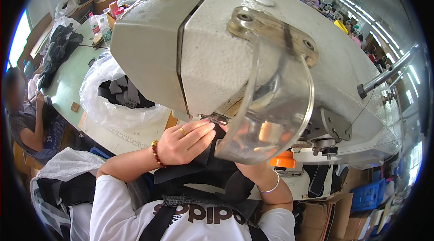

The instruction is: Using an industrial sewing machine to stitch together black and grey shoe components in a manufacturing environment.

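Observation:
A large cream sewing machine head [217, 51] fills the upper middle. My left hand [187, 141], with a ring and a beaded bracelet, has its fingers pressed together at a small metal part [218, 118] under the machine head. What its fingertips pinch, if anything, is hidden. Dark cloth [181, 173] lies below that hand and across my lap. From the right, my right forearm [266, 180], wearing a light bangle, reaches in. The clear curved guard [275, 105] and its reflections mostly obscure my right hand, so its fingers cannot be made out.
At left, a white plastic bag [97, 89] holds dark cloth pieces [124, 94] on the pale table. Bottles [105, 31] stand farther back. A person [34, 123] sits at the far left. An orange knob [283, 159], a blue crate [367, 196] and cardboard [314, 220] are at right.

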A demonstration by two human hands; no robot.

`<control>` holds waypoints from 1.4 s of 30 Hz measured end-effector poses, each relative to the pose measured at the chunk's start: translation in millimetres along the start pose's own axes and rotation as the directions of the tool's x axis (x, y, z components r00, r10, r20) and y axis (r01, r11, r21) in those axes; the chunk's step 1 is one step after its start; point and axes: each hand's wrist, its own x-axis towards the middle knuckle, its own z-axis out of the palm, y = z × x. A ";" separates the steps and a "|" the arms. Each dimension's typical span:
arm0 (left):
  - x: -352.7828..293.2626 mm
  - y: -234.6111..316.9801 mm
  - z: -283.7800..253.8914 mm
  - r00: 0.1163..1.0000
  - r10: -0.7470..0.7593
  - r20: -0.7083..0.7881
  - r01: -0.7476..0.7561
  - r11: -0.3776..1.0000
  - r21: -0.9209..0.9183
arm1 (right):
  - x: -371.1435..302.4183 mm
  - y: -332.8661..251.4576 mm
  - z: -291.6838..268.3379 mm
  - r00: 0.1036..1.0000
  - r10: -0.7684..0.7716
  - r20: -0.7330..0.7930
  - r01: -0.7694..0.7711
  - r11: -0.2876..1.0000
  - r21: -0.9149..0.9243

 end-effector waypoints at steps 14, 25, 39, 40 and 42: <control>2.2 0.0 2.2 1.000 -0.018 -0.014 0.018 1.000 -0.003 | -7.1 3.5 -6.3 0.985 -0.155 0.077 0.173 0.893 -0.415; 3.7 -0.9 0.1 1.000 -0.010 -0.005 0.010 1.000 -0.004 | -7.7 9.7 -11.0 0.929 -0.338 0.151 0.355 0.695 -0.626; 4.9 -3.1 3.7 0.994 -0.109 -0.015 0.106 0.985 -0.133 | 12.8 -35.6 7.7 0.905 -0.390 0.170 0.318 0.352 -0.880; 5.8 -3.8 2.9 0.989 -0.149 -0.011 0.144 0.970 -0.195 | 14.2 -37.2 8.1 0.873 -0.447 0.195 0.370 0.347 -0.862; 7.3 -4.8 0.2 0.990 -0.141 -0.019 0.135 0.973 -0.185 | 14.9 -38.1 7.4 0.852 -0.490 0.185 0.396 0.369 -0.841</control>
